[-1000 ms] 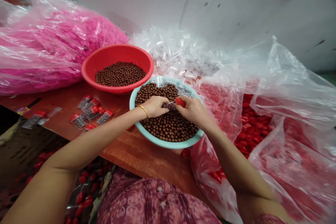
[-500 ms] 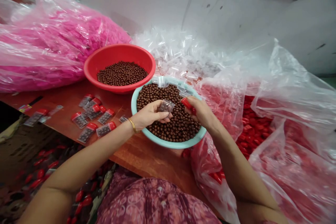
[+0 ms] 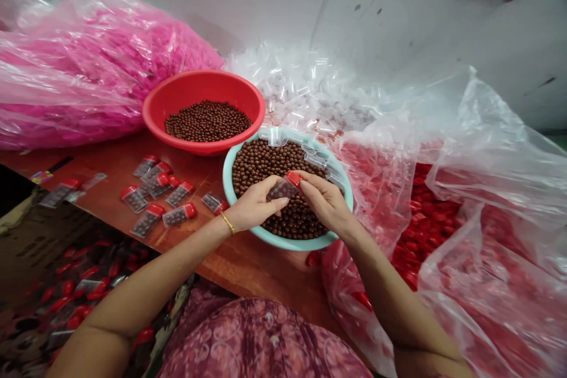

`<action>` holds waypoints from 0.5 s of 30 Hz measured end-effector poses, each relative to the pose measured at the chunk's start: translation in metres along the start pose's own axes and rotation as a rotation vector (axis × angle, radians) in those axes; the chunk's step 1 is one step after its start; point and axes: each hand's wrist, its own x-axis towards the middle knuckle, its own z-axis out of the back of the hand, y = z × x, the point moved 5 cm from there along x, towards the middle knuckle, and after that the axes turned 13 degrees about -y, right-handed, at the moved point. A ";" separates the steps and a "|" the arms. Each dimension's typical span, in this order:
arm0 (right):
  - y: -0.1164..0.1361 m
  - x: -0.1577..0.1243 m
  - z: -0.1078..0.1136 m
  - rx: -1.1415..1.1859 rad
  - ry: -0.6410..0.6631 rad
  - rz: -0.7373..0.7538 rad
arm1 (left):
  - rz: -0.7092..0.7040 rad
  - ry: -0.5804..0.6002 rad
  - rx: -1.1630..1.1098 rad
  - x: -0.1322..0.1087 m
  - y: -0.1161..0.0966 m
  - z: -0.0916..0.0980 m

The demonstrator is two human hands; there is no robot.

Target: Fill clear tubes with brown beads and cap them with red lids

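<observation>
Scuffed pale wall (image 3: 274,0) and reddish-brown tabletop (image 3: 266,271) are seen from the head camera. Over a pale-blue round plastic basin (image 3: 283,242), a small clear plastic container (image 3: 280,190) filled with dark balls is gripped by the left hand (image 3: 254,205), its thumb and fingers wrapped about the body. At the container's far right end, a red plastic cap (image 3: 293,177) is pinched between the thumb and fingers of the right hand (image 3: 325,201); whether the cap is fully seated cannot be told. Beneath, glossy brown balls (image 3: 287,159) are held in the basin, with clear plastic tubes (image 3: 315,159) strewn along its far and right sides. Farther left, a red round plastic basin (image 3: 204,84) is partly filled with brown balls. Filled, red-capped clear containers (image 3: 179,215) are scattered across the tabletop at left. Clear plastic pieces (image 3: 305,82) are heaped at the far middle, flanked by a clear bag of pink plastic pieces (image 3: 101,71) at left and a clear bag of red caps (image 3: 425,224) at right.
</observation>
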 end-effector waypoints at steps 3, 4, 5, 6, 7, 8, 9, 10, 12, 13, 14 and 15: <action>0.009 -0.007 0.000 -0.183 -0.020 0.239 | -0.087 -0.028 0.104 -0.002 -0.002 0.002; 0.011 -0.010 -0.002 -0.237 -0.007 0.292 | -0.119 -0.045 0.139 -0.003 -0.003 0.003; 0.012 -0.012 -0.004 -0.294 0.012 0.331 | -0.143 -0.062 0.170 -0.004 -0.004 0.003; 0.012 -0.015 -0.005 -0.355 0.035 0.361 | -0.158 -0.074 0.197 -0.004 -0.004 0.004; 0.012 -0.017 -0.006 -0.417 0.057 0.384 | -0.166 -0.082 0.220 -0.005 -0.005 0.004; 0.012 -0.018 -0.007 -0.472 0.075 0.402 | -0.172 -0.086 0.241 -0.006 -0.005 0.004; 0.012 -0.019 -0.006 -0.515 0.091 0.419 | -0.179 -0.085 0.261 -0.006 -0.005 0.004; 0.013 -0.019 -0.004 -0.542 0.106 0.437 | -0.185 -0.081 0.282 -0.006 -0.005 0.003; 0.016 -0.017 0.000 -0.544 0.139 0.459 | -0.186 -0.075 0.312 -0.007 -0.006 0.002; 0.018 -0.015 0.002 -0.521 0.144 0.458 | -0.178 -0.078 0.321 -0.007 -0.005 0.002; 0.020 -0.012 0.004 -0.486 0.133 0.441 | -0.166 -0.084 0.324 -0.007 -0.005 0.002; 0.022 -0.008 0.006 -0.440 0.099 0.407 | -0.150 -0.087 0.323 -0.007 -0.005 0.002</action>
